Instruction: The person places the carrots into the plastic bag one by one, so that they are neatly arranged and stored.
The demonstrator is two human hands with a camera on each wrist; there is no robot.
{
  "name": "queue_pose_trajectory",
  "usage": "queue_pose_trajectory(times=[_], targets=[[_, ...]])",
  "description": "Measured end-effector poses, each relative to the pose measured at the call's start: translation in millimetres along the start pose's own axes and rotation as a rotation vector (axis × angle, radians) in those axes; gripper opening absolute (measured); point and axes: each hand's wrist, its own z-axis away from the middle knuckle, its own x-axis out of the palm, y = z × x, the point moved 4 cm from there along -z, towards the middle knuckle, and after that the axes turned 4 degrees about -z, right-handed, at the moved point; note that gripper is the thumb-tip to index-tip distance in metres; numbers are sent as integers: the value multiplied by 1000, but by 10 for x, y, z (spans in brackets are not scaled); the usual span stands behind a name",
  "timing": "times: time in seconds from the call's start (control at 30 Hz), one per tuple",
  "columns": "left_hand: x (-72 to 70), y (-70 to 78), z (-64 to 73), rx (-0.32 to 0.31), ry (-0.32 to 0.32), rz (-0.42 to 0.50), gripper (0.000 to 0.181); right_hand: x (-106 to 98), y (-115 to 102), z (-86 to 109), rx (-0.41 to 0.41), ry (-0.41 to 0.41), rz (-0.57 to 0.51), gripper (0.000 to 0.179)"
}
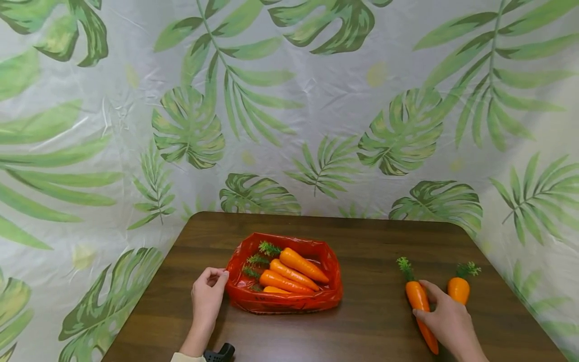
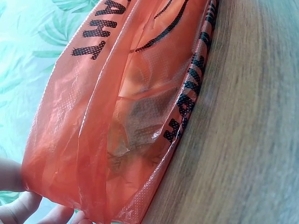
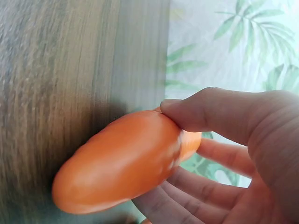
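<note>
**Right hand (image 1: 448,319) on a carrot (image 1: 417,296), left hand (image 1: 209,294) on a red bag (image 1: 285,304)**

The table (image 1: 362,281) is brown wood with lines in it and round corners at the back. Behind it hangs a shiny, pale sheet (image 1: 325,100) with big green leaves on it. The sheet has lots of little wrinkles.

The carrot is smooth and bright orange. It has a fluffy green top, which points to the back of the table, and its thin tip points to the front. It is on the right side, well apart from the bag. A second carrot (image 1: 459,290) lies just past the right hand, which hides part of it. The red bag sits left of the middle, with its mouth wide and black letters on its sides. Four orange carrots (image 1: 289,280) show inside, side by side.

The right hand pinches the carrot, with the thumb on one side and fingers on the other. The left hand pinches the left edge of the bag with thumb and fingers. A black strap (image 1: 220,352) shows at the left wrist, next to a pale sleeve (image 1: 185,358).
</note>
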Motion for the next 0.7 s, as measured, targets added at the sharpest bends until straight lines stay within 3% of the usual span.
queue_pose_trajectory(times=[0.7], targets=[[5,22,10,23,9,-1,14,29,-200,5,-39,40,-32,77]])
